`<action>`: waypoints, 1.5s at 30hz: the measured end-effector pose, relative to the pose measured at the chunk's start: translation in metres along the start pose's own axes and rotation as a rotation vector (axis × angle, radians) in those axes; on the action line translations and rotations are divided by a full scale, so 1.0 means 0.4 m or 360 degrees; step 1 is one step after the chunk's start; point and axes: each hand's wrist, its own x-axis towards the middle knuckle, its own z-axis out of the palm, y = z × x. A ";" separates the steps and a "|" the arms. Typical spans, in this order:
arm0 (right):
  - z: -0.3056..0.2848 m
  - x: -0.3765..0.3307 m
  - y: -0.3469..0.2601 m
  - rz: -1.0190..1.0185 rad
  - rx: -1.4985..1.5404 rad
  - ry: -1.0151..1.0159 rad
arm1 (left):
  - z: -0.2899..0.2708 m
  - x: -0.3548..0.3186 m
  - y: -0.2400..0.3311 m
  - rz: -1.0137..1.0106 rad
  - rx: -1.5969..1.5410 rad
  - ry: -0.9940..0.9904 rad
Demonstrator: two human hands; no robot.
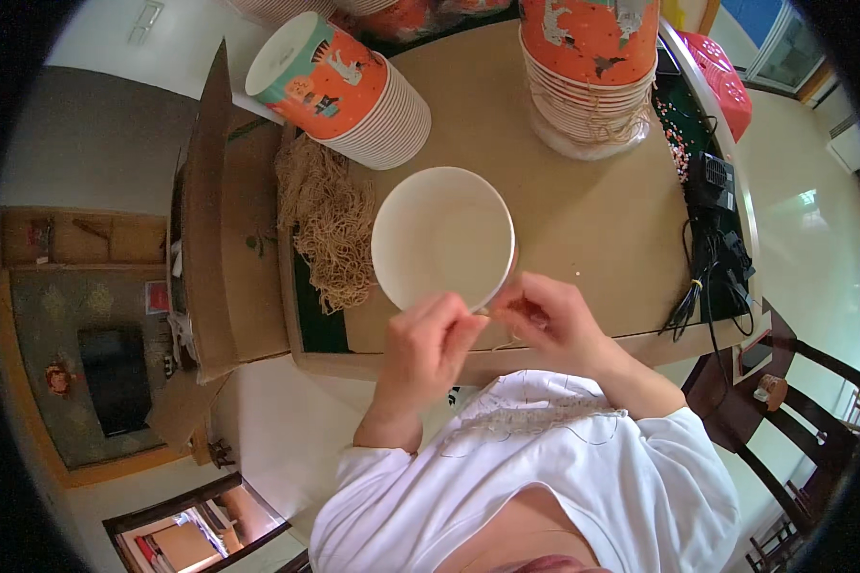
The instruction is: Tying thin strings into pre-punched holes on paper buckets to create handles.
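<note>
A paper bucket (442, 237), white inside, stands on the cardboard-covered table in front of me with its mouth facing up. At its near rim my left hand (432, 344) is closed, thumb and forefinger pinched together. My right hand (554, 320) is closed beside it, its fingertips almost meeting the left ones. Between and just below the fingers shows a little of a thin tan cord, mostly hidden by them. To the left of the bucket lies a loose heap of tan cords (334, 229).
One stack of orange and teal paper buckets (344, 91) lies tilted at the far left; another stack (591, 67) stands upside down at the far right. A black adapter with cables (712, 181) lies along the right edge. An open cardboard box (229, 229) adjoins the table's left side.
</note>
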 end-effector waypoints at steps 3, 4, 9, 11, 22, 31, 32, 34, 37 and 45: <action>0.014 -0.012 0.003 -0.0353 -0.0328 -0.0040 | 0.039 -0.011 -0.008 0.0042 -0.0124 -0.0029; 0.016 -0.013 0.005 -0.0397 -0.0370 -0.0036 | 0.043 -0.016 -0.008 0.0000 -0.0180 -0.0037; 0.016 -0.028 -0.002 -0.0312 -0.0363 -0.0075 | 0.049 -0.031 -0.013 -0.0043 -0.0311 -0.0077; 0.020 -0.033 0.005 -0.0085 -0.0045 -0.0081 | 0.051 -0.035 -0.019 -0.0044 -0.0355 -0.0089; 0.012 -0.031 0.026 0.0236 0.0323 -0.0063 | 0.056 -0.041 -0.039 0.0074 -0.0388 -0.0137; 0.006 -0.027 0.036 0.0319 0.0595 -0.0024 | 0.033 -0.029 -0.019 0.0194 -0.0324 -0.0017; 0.006 -0.026 0.030 0.0332 0.0604 -0.0040 | 0.035 -0.033 -0.027 0.0193 -0.0320 -0.0013; 0.010 -0.031 0.032 0.0276 0.0454 -0.0008 | 0.043 -0.041 -0.048 0.0085 -0.0520 0.0075; 0.007 -0.030 0.016 -0.0144 -0.0110 0.0068 | 0.031 -0.046 -0.052 -0.0237 -0.0421 -0.0098; 0.014 -0.036 -0.011 -0.0335 -0.0410 0.0021 | 0.058 -0.048 -0.035 -0.0147 -0.0601 -0.0101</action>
